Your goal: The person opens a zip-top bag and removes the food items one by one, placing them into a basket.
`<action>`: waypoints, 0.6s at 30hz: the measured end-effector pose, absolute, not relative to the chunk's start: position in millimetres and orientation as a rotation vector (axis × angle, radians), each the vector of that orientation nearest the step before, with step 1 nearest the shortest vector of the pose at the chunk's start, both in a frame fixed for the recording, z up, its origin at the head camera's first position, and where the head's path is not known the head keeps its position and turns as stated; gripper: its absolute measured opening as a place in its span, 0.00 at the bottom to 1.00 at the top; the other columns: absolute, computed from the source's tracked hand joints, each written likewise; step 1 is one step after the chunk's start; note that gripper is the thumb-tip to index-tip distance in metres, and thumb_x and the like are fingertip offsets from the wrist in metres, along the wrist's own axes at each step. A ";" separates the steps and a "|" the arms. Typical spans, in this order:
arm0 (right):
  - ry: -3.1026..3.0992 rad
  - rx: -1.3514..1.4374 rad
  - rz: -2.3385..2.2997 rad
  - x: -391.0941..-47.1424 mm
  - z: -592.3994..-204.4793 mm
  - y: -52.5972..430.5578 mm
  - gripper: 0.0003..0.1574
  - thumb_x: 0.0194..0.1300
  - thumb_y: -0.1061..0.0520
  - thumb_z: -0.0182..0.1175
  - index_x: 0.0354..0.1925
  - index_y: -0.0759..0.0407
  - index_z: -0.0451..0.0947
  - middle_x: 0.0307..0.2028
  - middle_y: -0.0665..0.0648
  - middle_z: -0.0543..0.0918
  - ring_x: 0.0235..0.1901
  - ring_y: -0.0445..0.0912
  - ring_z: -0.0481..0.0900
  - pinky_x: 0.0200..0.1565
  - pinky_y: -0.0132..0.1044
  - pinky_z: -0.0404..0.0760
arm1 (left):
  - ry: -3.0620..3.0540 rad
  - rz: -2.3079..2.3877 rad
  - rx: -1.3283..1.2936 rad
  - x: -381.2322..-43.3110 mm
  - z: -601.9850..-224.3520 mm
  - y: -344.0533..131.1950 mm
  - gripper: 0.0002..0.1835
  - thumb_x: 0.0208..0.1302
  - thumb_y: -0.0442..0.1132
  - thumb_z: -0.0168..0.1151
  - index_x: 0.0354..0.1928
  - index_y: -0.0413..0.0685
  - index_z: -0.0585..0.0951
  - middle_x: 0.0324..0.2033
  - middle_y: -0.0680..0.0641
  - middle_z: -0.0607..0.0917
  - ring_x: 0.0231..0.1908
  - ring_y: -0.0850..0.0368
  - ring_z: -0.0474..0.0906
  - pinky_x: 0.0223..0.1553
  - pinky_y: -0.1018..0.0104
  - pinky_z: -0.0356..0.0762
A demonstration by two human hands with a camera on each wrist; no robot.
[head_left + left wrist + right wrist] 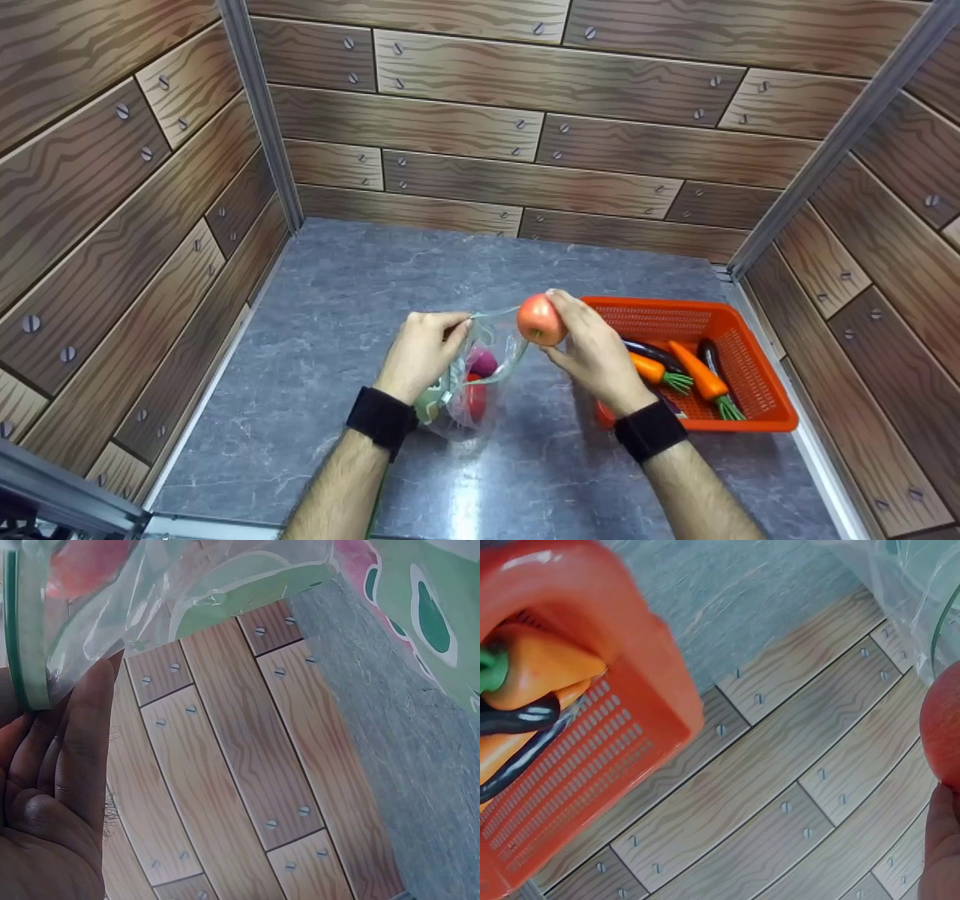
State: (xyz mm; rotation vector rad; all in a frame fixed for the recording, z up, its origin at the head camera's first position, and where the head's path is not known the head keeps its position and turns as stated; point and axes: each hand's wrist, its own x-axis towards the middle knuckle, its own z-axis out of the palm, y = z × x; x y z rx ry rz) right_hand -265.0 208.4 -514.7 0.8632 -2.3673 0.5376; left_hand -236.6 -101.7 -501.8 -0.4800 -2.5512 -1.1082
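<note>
My left hand (422, 352) pinches the rim of a clear zip bag (430, 405) with green print between thumb and fingers. A round purple item (482, 363) and a red item (475, 397) show through the bag's side; the plastic blurs their kind. In my right hand (600, 356) is a red apple (540, 320), gripped between thumb and fingers right at the bag's spread mouth. From the right wrist, the apple (943, 731) overlaps the bag's edge. The left wrist view shows the green zip strip (28, 630) against the left fingers.
An orange-red plastic basket (769, 375) stands right of the right hand. It holds carrots (701, 370) with green tops and dark eggplants (709, 354). Wood-patterned walls (480, 112) enclose the grey marbled tabletop (337, 285) at the back and both sides.
</note>
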 end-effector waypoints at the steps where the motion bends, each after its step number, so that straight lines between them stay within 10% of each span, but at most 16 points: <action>1: -2.365 0.857 0.544 -265.7 -514.8 210.9 0.56 0.60 0.62 0.91 0.81 0.66 0.78 0.74 0.73 0.86 0.71 0.69 0.88 0.72 0.65 0.89 | -2.552 -1.110 -0.480 -236.7 -502.0 -101.5 0.11 0.88 0.39 0.68 0.56 0.44 0.97 0.35 0.49 0.96 0.28 0.65 0.77 0.36 0.64 0.85; 18: -2.443 0.716 0.592 -273.9 -508.6 253.9 0.57 0.59 0.66 0.90 0.81 0.69 0.76 0.76 0.73 0.85 0.73 0.72 0.86 0.75 0.68 0.86 | -2.563 -1.108 -0.484 -234.9 -501.5 -101.9 0.12 0.88 0.40 0.69 0.57 0.45 0.97 0.38 0.48 0.98 0.29 0.65 0.80 0.38 0.63 0.88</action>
